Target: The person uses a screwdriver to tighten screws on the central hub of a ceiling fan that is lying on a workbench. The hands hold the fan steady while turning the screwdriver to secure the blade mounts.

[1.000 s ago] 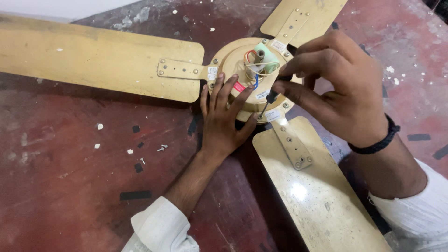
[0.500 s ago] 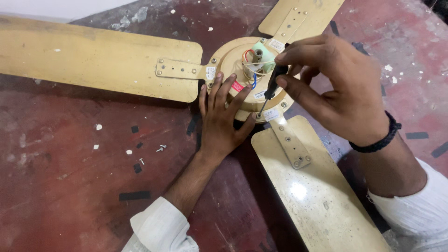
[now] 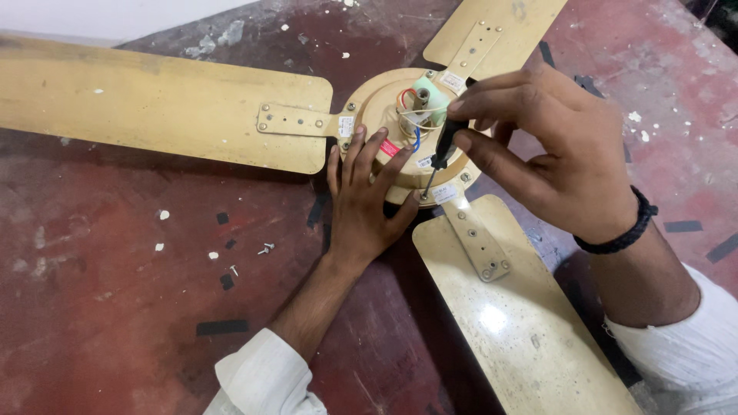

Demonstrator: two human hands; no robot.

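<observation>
A beige ceiling fan lies on a dark red floor, its round motor housing (image 3: 384, 107) facing up with coloured wires and a pale green part (image 3: 430, 96) at the centre. My left hand (image 3: 367, 198) rests flat on the near edge of the housing, fingers spread. My right hand (image 3: 557, 157) grips a small black-handled screwdriver (image 3: 442, 150), held nearly upright. Its tip sits on a screw at the housing rim (image 3: 423, 196), where the near blade's bracket (image 3: 477, 238) joins.
Three fan blades spread out: one to the left (image 3: 154, 107), one to the far right (image 3: 500, 31), one toward me (image 3: 523, 323). Loose screws (image 3: 265, 248) and white flecks lie on the floor left of my forearm. Black tape marks dot the floor.
My right hand has shifted slightly and brought the screwdriver more upright, with its tip now down on the rim screw. My left hand stays pressed on the housing.
</observation>
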